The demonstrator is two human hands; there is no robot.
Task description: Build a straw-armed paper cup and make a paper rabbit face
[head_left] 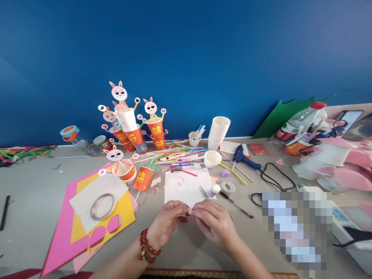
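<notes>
Between my fingertips is a small pink paper piece (190, 211), pinched from both sides. My left hand (171, 219), with a red bead bracelet at the wrist, grips its left edge. My right hand (213, 221) has hold of its right side. Just beyond my hands lies a white sheet (171, 190) bearing a round drawing with pink bits on it. Scissors (202, 192) and a small white-capped bottle (214, 190) rest at the sheet's right edge, close to my right hand.
Rabbit-faced paper cups (124, 170) stand at back left. Pink and yellow sheets (64, 228) with a tape roll (103, 206) lie left. Pipe cleaners and pens (183, 155), stacked cups (218, 133), a blue glue gun (244, 157) and its black cord (276, 180) occupy the back and right.
</notes>
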